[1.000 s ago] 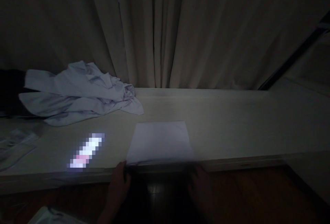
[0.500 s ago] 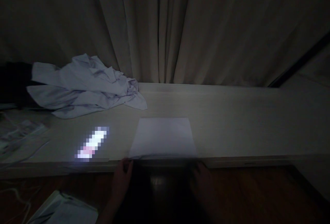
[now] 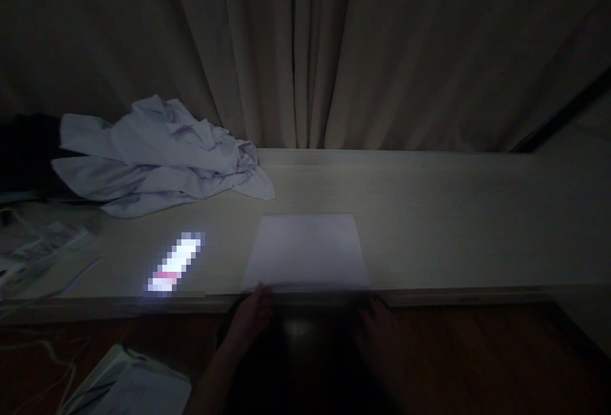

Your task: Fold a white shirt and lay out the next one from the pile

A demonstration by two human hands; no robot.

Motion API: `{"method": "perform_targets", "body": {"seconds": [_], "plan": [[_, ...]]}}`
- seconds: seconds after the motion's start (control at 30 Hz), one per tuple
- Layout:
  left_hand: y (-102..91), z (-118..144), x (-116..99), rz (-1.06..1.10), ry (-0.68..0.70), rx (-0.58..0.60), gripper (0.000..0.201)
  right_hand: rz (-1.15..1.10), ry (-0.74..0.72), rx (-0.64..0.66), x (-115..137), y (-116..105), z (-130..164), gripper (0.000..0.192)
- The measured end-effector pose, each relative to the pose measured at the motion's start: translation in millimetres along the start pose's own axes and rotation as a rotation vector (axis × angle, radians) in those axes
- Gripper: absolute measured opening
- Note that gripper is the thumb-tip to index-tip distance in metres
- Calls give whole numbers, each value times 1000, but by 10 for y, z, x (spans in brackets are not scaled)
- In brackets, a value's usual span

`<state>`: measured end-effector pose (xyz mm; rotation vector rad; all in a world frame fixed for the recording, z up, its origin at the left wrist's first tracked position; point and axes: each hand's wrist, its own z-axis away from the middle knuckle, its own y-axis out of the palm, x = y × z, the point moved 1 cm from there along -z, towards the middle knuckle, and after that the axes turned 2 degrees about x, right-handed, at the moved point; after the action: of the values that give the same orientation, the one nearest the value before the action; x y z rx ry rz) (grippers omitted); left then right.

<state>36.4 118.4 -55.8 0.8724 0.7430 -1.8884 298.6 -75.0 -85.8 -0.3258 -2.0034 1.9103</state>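
The scene is very dark. A flat pale folded sheet of cloth or paper [image 3: 308, 249] lies on a light low surface [image 3: 453, 230], its near edge at the surface's front rim. My left hand [image 3: 251, 319] touches that near edge at the left corner. At the right corner sits my right hand [image 3: 379, 332], dim and hard to make out. Whether either hand grips the sheet cannot be seen.
A crumpled pale garment [image 3: 153, 157] lies at the back left. A lit, blurred phone screen [image 3: 175, 263] glows left of the sheet. Papers or plastic [image 3: 33, 253] sit at the far left. Curtains [image 3: 310, 52] hang behind. Another pale cloth [image 3: 128, 389] rests on the wooden floor.
My left hand has slid right along the sheet's near edge. The view has shifted slightly, showing more of the floor cloth.
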Motion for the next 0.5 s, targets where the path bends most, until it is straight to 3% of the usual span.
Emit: {"method": "perform_targets", "body": {"seconds": [0.13,0.3,0.5], "plan": [[-38,-87,-71,-27,-25,-23,57,-15,14,-6,-5,18,5,36],[-103,-60,-160,-104,42,-46,60,-32,16,-10,-10,36,5,36],[-102,-56,-175,-81,30,-42,39,-32,19,-9,4,-42,1,38]]}}
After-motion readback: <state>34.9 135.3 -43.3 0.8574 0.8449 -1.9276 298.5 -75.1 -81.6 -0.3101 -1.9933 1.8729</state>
